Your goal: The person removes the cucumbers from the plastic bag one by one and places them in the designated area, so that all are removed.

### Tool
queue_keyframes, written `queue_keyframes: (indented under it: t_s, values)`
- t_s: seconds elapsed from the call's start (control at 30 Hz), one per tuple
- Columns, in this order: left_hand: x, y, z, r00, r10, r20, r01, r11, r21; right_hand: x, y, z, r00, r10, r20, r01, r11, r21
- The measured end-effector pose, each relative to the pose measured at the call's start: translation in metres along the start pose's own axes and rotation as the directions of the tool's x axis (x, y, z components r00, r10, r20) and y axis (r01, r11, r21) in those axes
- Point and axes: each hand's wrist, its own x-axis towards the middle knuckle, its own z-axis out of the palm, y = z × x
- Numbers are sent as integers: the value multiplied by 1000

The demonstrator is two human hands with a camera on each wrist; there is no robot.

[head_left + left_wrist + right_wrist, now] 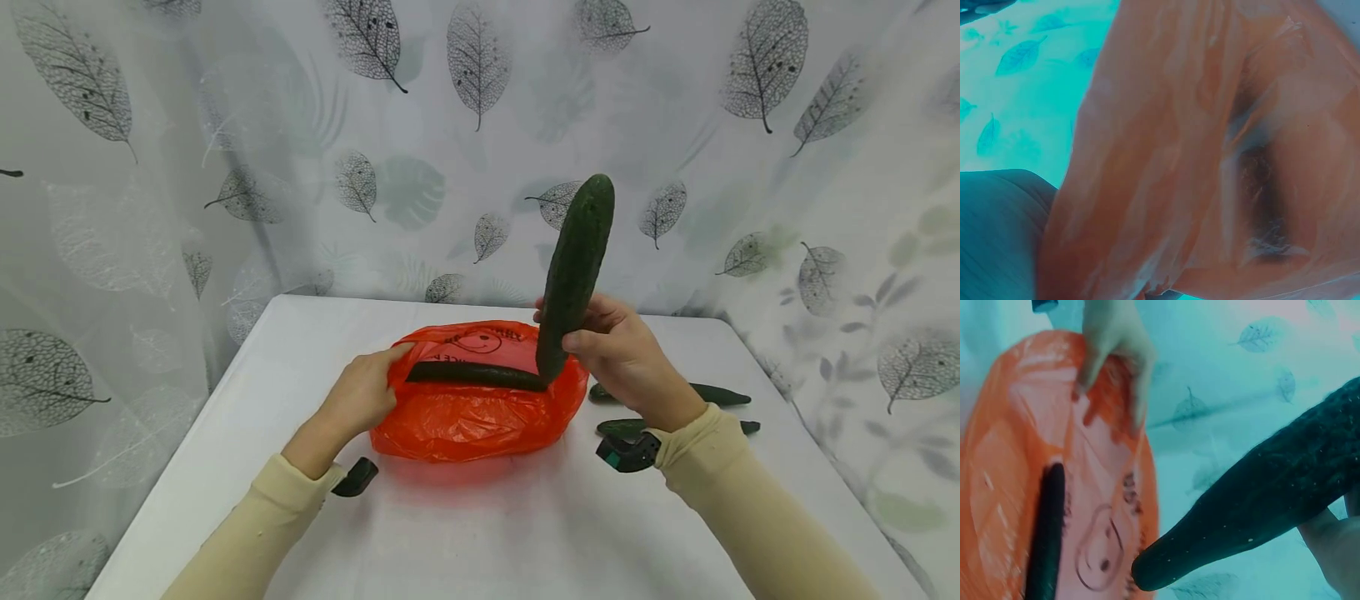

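Observation:
My right hand (626, 354) holds a long dark green cucumber (576, 267) between thumb and fingers. The cucumber is tilted nearly upright, its lower end at the right side of a red plastic bag (465, 425). With my left hand (362, 393) I grip the bag's left rim; the right wrist view shows the fingers (1141, 394) at the rim. The bag's mouth is spread, and another cucumber (472, 375) lies across inside it. Red film fills most of the left wrist view, with a dark shape (1266, 200) showing through.
Two more cucumbers lie on the white table (465, 542) to the right of the bag, one farther back (720, 393) and one nearer (618, 427), partly hidden by my right hand and wrist. A leaf-patterned curtain (420, 242) hangs behind the table.

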Motion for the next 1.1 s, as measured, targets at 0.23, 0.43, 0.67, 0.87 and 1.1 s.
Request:
queue_keyframes:
  t_s: [0.23, 0.43, 0.67, 0.87, 1.1]
  values:
    - [0, 0, 0, 1000, 13, -10, -13, 1000, 4, -10, -15, -13, 999, -6, 42, 15, 977, -213]
    - [0, 1, 0, 1000, -4, 2, 4, 1000, 5, -23, -10, -30, 998, -10, 54, 27, 949, -315]
    - [-2, 1, 0, 1000, -23, 12, 23, 1000, -1, -47, -2, -52, 999, -31, 29, 42, 825, -563]
    - [-3, 0, 0, 999, -29, 17, 29, 1000, -10, -69, 8, -72, 999, -25, 29, 38, 727, -685]
    - [-3, -1, 0, 1000, -10, 7, 10, 1000, -11, -99, 16, -94, 999, 27, -38, -46, 608, -793]
